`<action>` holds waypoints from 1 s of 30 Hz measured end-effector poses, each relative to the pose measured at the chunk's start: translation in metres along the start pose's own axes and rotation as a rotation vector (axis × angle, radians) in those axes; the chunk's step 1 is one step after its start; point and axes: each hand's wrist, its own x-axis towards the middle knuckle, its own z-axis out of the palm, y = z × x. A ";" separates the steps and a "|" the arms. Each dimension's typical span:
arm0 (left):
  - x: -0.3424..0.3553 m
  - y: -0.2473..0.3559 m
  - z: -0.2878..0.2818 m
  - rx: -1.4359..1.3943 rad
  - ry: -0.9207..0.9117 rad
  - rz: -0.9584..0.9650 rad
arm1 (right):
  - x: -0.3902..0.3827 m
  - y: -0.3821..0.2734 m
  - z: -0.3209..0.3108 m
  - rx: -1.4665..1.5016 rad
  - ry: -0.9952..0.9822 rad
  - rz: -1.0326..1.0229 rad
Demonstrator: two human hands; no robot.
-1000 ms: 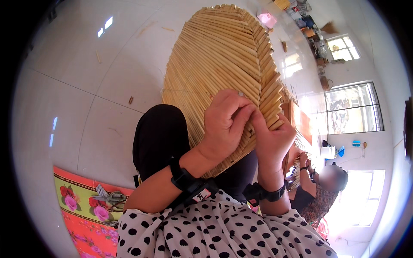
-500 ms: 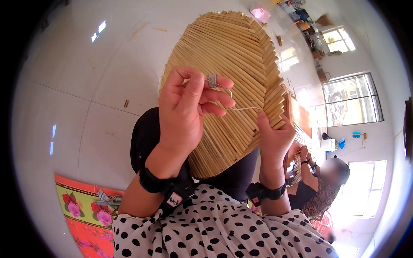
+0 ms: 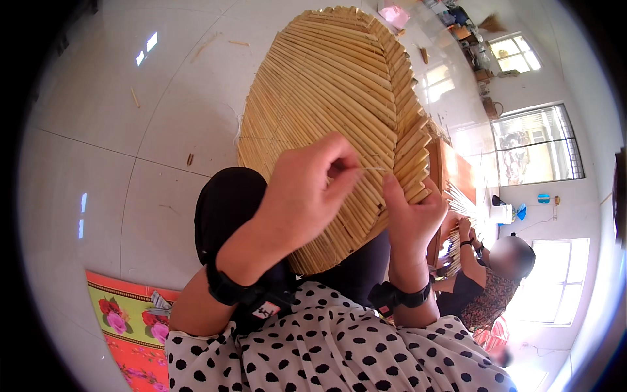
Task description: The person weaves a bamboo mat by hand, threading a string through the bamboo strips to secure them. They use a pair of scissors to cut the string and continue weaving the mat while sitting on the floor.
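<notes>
A large leaf-shaped panel of pale yellow reed stalks (image 3: 320,85) rests across my lap, its stalks slanting to a ridge near the right side. My left hand (image 3: 317,186) is over the panel's lower middle, thumb and fingers pinched on a thin white thread (image 3: 372,168). A short stretch of that thread runs to the thumb of my right hand (image 3: 416,212). The right hand is closed on the panel's lower right edge, thumb on top; its curled fingers are partly hidden. Whether a needle is in the left hand cannot be made out.
Stalk scraps (image 3: 190,159) lie on the tiled floor. A red floral cloth (image 3: 134,356) is at the lower left. To the right, a person (image 3: 483,281) works with stalks beside a brown wooden table (image 3: 450,166). A pink bag (image 3: 394,16) sits beyond the panel.
My left hand has turned over and come down and right, from raised with spread fingers to a pinch close to my right hand. The visible thread between them is shorter.
</notes>
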 end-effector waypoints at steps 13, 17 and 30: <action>0.017 -0.017 -0.039 0.665 0.562 0.266 | -0.002 0.002 -0.002 -0.037 0.040 0.017; 0.001 -0.028 -0.102 0.804 0.706 0.082 | -0.002 0.002 -0.002 -0.008 0.022 0.025; -0.015 0.002 -0.014 0.243 0.195 0.109 | -0.007 -0.001 0.004 0.027 -0.024 0.016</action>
